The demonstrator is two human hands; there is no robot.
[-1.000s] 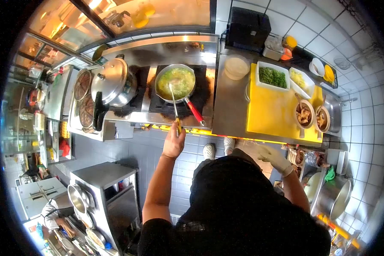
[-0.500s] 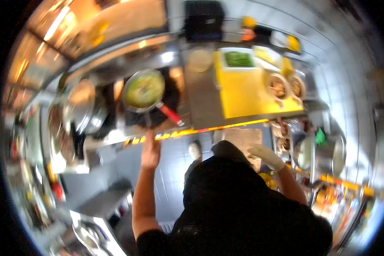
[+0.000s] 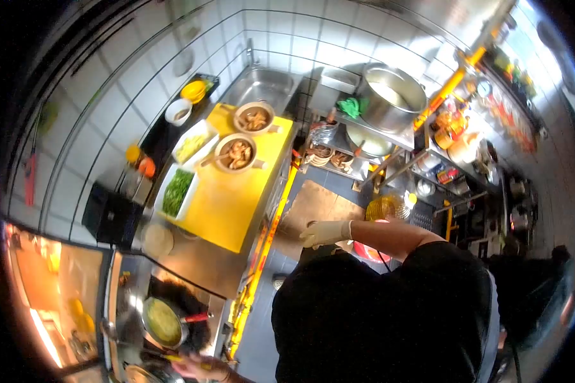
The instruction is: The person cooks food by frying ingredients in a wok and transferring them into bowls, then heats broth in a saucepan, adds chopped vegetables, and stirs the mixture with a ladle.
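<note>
At the bottom left, my left hand (image 3: 201, 367) is closed round the yellow handle of a ladle (image 3: 109, 329). The ladle's bowl is out of the pan, on its far left side. A red-handled pan (image 3: 163, 322) with yellow-green food sits on the stove beside it. My right hand (image 3: 326, 234), in a pale glove, hangs in front of my body, fingers somewhat apart, with no object visible in it. Beyond it, a yellow board (image 3: 236, 214) bears two brown bowls (image 3: 237, 153) of food, a tray of chopped greens (image 3: 177, 193) and a tray of pale yellow pieces (image 3: 190, 147).
A sink (image 3: 262, 86) lies behind the board. Shelves on the right hold a large steel pot (image 3: 393, 96). Cardboard (image 3: 319, 207) and a yellow container (image 3: 386, 208) are on the floor. At far right appears a person in dark clothes (image 3: 530, 287).
The view has swung strongly to the right, so the stove now shows at the bottom left. The ladle has come out of the pan in my left hand.
</note>
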